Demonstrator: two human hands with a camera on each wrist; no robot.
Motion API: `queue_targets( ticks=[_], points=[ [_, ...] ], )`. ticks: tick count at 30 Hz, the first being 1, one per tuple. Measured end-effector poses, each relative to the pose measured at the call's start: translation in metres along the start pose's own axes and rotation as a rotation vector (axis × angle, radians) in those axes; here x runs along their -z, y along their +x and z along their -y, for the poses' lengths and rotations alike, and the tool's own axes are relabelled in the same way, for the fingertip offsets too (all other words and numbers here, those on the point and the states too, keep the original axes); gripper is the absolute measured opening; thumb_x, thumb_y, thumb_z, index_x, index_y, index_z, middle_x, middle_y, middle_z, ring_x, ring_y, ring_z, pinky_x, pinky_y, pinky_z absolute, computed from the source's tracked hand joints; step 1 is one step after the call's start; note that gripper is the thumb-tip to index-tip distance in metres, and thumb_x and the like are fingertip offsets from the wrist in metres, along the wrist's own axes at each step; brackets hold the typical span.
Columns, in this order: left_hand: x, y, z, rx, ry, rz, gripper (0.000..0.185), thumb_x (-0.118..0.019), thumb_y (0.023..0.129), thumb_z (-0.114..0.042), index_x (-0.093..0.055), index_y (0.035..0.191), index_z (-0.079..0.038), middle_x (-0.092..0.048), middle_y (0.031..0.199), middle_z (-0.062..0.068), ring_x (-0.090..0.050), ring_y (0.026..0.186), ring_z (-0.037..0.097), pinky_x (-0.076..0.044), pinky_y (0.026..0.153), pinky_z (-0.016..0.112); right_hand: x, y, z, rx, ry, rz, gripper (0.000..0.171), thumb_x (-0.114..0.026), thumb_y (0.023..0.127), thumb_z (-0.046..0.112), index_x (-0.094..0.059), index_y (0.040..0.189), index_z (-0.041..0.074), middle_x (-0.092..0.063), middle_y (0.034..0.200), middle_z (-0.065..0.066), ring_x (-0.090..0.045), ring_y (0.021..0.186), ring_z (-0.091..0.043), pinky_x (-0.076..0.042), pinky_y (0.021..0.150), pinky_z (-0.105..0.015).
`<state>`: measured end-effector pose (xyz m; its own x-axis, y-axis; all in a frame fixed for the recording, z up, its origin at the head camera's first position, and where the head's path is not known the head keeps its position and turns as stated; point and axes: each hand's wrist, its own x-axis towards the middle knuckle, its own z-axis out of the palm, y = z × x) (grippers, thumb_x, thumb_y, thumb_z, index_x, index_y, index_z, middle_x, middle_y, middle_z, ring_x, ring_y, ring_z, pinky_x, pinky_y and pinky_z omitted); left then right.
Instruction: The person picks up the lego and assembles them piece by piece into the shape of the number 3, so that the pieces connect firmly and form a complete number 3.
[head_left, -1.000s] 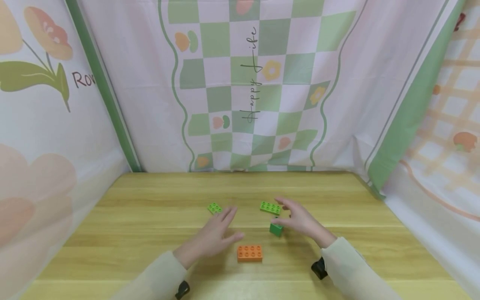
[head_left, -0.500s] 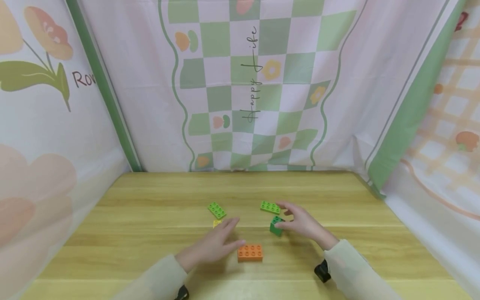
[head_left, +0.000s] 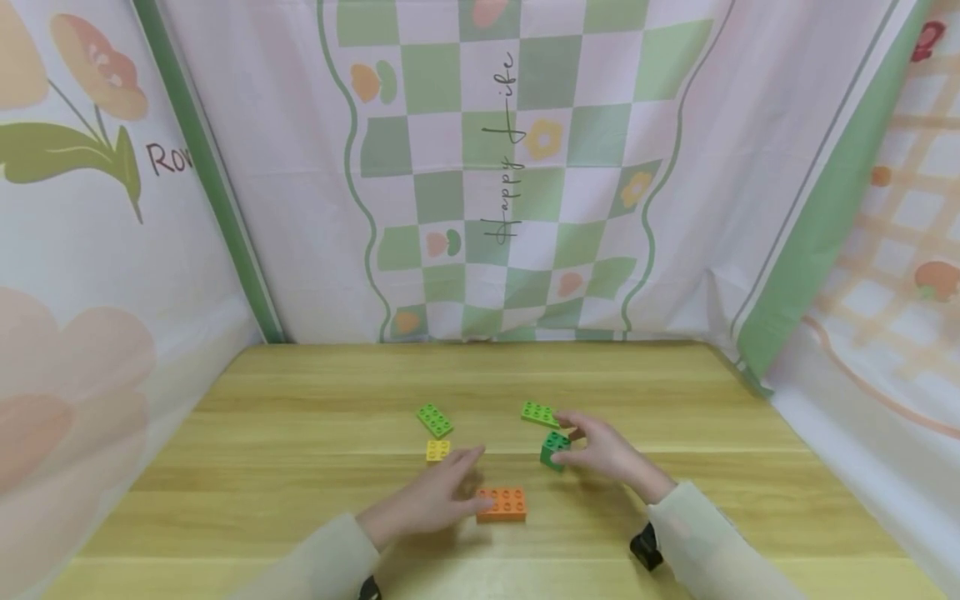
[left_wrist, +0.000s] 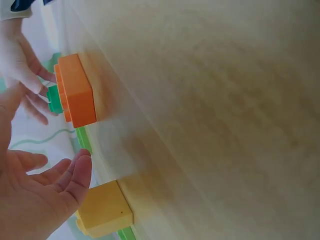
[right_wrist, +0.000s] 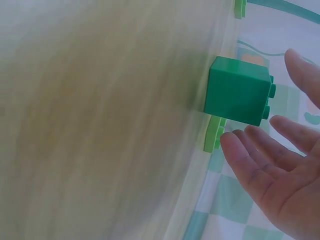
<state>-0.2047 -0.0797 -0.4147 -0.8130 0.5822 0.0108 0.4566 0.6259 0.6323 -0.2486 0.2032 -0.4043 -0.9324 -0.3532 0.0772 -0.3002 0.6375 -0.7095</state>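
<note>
My left hand (head_left: 431, 500) is held over the wooden table with relaxed fingers, its thumb overlapping the left end of an orange building brick (head_left: 510, 510) in the head view. The left wrist view has this brick (left_wrist: 79, 92) ahead of the fingers and a yellow brick (left_wrist: 106, 209) beside the fingertips. My right hand (head_left: 606, 454) is spread around a dark green brick (head_left: 552, 448), thumb at its near side. In the right wrist view a gap shows between the green brick (right_wrist: 236, 92) and the loosely bent fingers (right_wrist: 272, 150). Neither hand grips anything.
Past the green brick lies a thin light green brick (head_left: 537, 412), partly behind the right fingers. Another light green brick (head_left: 435, 421) lies at the left, behind the yellow one (head_left: 437, 450). A patterned cloth (head_left: 495, 192) hangs along the table's far edge.
My left hand has come nearer and slightly right, uncovering the yellow brick and the left light green brick. The right hand has lowered slightly toward the green brick. The bricks remain in place.
</note>
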Motion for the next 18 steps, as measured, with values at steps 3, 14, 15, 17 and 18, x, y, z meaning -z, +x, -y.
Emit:
queue_targets(
  ticks=[3,14,15,17,18],
  points=[
    [-0.0026,0.0000,0.0030,-0.010,-0.003,-0.008,0.082,-0.059,0.084,-0.047,-0.023,0.145,-0.005,-0.038,0.137,0.015,-0.046,0.115,0.029,-0.037,0.096,0.044,-0.0011,0.0004,-0.0018,-0.013,0.001,0.001,0.065,-0.074,0.078,0.021,-0.044,0.130,-0.005,-0.052,0.121,-0.021,-0.052,0.104,-0.035,-0.043,0.085,-0.051],
    [-0.0091,0.0020,0.0068,0.001,-0.004,-0.002,0.081,-0.068,0.080,-0.037,-0.029,0.143,-0.005,-0.040,0.136,0.013,-0.047,0.115,0.026,-0.038,0.096,0.040,-0.0035,0.0024,-0.0082,-0.024,0.036,0.006,0.063,-0.074,0.077,0.016,-0.045,0.129,-0.006,-0.055,0.118,-0.020,-0.054,0.100,-0.032,-0.046,0.083,-0.046],
    [-0.0093,0.0020,0.0066,0.002,-0.007,-0.001,0.081,-0.069,0.079,-0.036,-0.029,0.142,-0.004,-0.040,0.136,0.013,-0.047,0.115,0.025,-0.038,0.096,0.039,-0.0037,0.0024,-0.0086,-0.021,0.038,0.008,0.063,-0.074,0.077,0.016,-0.045,0.128,-0.006,-0.055,0.117,-0.020,-0.054,0.100,-0.032,-0.046,0.083,-0.045],
    [-0.0100,0.0022,0.0066,0.008,-0.012,0.003,0.080,-0.070,0.078,-0.034,-0.030,0.142,-0.004,-0.042,0.134,0.013,-0.049,0.112,0.024,-0.040,0.094,0.038,-0.0040,0.0026,-0.0091,-0.017,0.041,0.012,0.063,-0.074,0.077,0.016,-0.045,0.128,-0.007,-0.055,0.117,-0.020,-0.054,0.099,-0.032,-0.046,0.083,-0.045],
    [-0.0102,0.0023,0.0067,0.007,-0.015,0.006,0.080,-0.070,0.078,-0.032,-0.031,0.141,-0.004,-0.043,0.133,0.013,-0.050,0.111,0.023,-0.040,0.094,0.037,-0.0041,0.0027,-0.0091,-0.016,0.043,0.012,0.063,-0.074,0.077,0.016,-0.045,0.128,-0.007,-0.055,0.117,-0.020,-0.054,0.099,-0.032,-0.046,0.083,-0.045]
  ],
)
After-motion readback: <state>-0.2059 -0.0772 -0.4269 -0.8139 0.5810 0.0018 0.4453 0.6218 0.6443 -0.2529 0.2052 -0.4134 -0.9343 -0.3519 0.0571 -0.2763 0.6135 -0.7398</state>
